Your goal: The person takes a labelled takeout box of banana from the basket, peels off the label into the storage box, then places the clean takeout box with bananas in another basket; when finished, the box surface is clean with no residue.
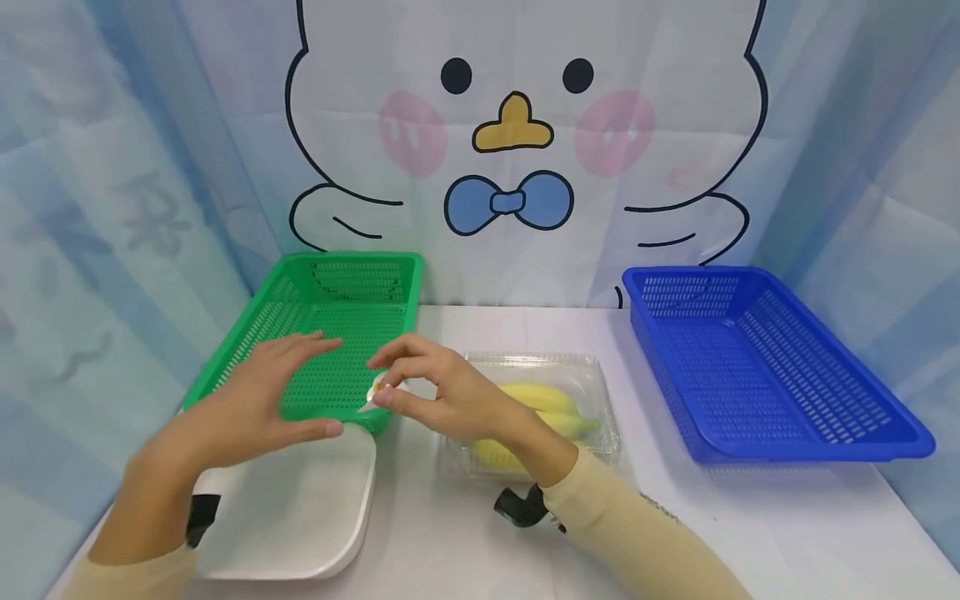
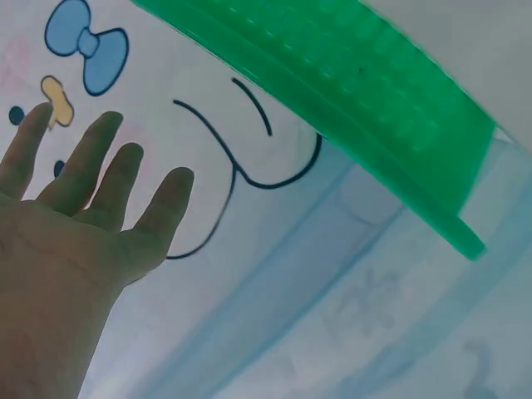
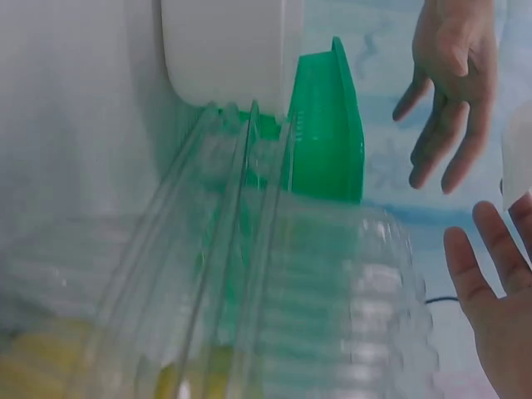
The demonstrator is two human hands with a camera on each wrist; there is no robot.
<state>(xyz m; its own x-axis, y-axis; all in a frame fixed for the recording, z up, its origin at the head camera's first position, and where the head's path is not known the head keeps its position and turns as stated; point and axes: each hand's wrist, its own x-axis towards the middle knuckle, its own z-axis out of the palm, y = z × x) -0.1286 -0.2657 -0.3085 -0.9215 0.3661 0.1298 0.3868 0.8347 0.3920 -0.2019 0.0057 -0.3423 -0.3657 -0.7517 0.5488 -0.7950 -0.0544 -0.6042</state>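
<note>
My right hand (image 1: 442, 387) pinches a small white piece (image 1: 377, 390) with a yellow-orange spot between thumb and fingers, close over the front right corner of the green basket (image 1: 255, 312). In the right wrist view this white piece (image 3: 517, 158) is cut off by the edge; its kind cannot be told. Fingers spread, my left hand (image 1: 251, 400) hovers above the white tray (image 1: 348, 533) and the basket's near side, holding nothing. Below my right forearm lies a clear plastic box (image 1: 592, 375) with yellow bananas (image 1: 543, 398) in it, partly hidden by the arm.
A blue basket (image 1: 720, 358) stands at the right of the white table (image 1: 465, 533). Behind rises a curtain (image 1: 517, 275) with a cartoon face, and light-blue curtains (image 1: 97, 250) flank both sides. Black wrist camera gear (image 1: 521, 507) shows under the right forearm.
</note>
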